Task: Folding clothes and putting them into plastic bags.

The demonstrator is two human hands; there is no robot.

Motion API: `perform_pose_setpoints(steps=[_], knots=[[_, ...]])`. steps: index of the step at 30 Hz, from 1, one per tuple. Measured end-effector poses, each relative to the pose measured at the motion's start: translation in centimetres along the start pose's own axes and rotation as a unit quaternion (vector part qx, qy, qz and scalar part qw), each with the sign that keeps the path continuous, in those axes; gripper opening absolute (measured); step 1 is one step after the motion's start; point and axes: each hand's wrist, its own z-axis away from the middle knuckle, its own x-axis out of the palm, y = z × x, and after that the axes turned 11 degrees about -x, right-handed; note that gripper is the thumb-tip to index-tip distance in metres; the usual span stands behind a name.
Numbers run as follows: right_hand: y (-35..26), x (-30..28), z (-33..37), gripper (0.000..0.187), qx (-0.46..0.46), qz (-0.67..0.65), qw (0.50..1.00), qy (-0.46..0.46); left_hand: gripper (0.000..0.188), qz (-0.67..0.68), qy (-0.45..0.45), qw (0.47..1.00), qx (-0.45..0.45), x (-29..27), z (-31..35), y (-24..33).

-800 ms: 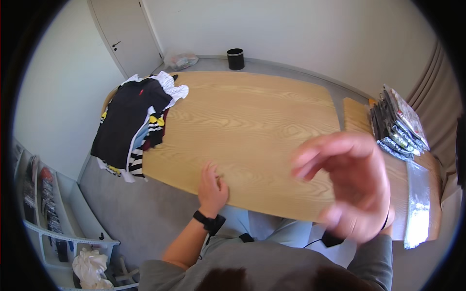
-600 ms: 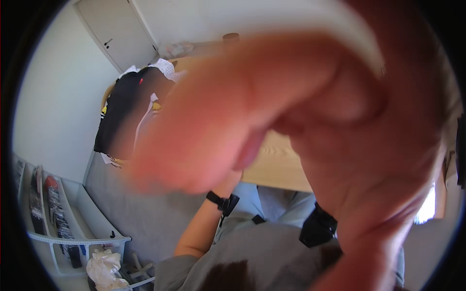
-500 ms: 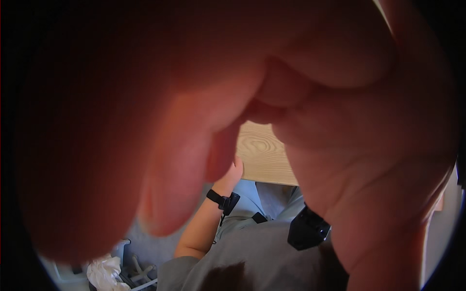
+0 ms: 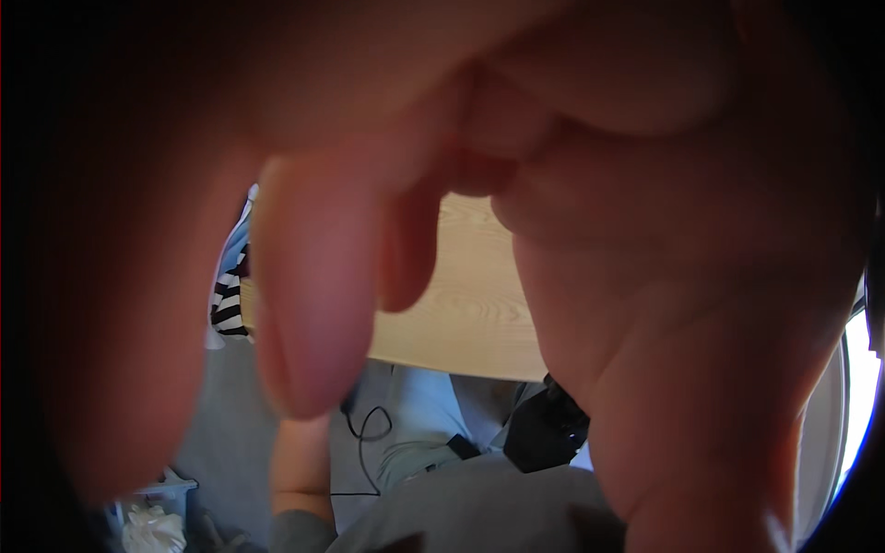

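- Head view: the right hand [image 4: 645,230] sits right up against the camera and fills most of the picture, blurred, its fingers [image 4: 309,304] spread and hanging loose, grasping nothing.
- Between the fingers shows a strip of the light wooden counter [image 4: 461,313].
- At the counter's left edge lies a striped black-and-white garment [image 4: 226,300].
- The left forearm [image 4: 300,461] rises from below toward the counter edge; the left hand is hidden behind the fingers, so I cannot tell its state.
- A black cable [image 4: 369,429] loops below the counter.

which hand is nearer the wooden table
Left. The left forearm runs up to the wooden table edge, its hand hidden; the right hand looms blurred right at the lens.
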Motion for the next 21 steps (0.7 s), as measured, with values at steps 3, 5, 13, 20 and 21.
perform_pose_setpoints(steps=[3,5,13,20,21], knots=[[0.4,1.5,-1.2,0.045,-0.031,0.033,0.999,-0.016,0.039,-0.211,0.109,0.971,-0.031,-3.5,-6.3,-8.0],[0.0,2.3,-1.9,0.043,-0.055,0.034,0.998,-0.022,0.041,-0.355,0.149,0.915,-0.119,-7.4,-9.0,-12.2],[2.7,3.0,-1.9,0.035,0.020,-0.021,1.000,0.008,0.034,-0.442,0.095,0.876,-0.168,-14.8,-10.3,-19.8],[3.6,2.1,2.0,0.023,0.133,-0.046,0.990,-0.008,0.029,-0.350,0.149,0.921,-0.084,-20.0,-12.1,-23.6],[3.5,1.9,2.3,0.024,0.168,-0.046,0.984,-0.035,0.029,-0.323,0.204,0.922,-0.061,-20.1,-12.7,-22.8]])
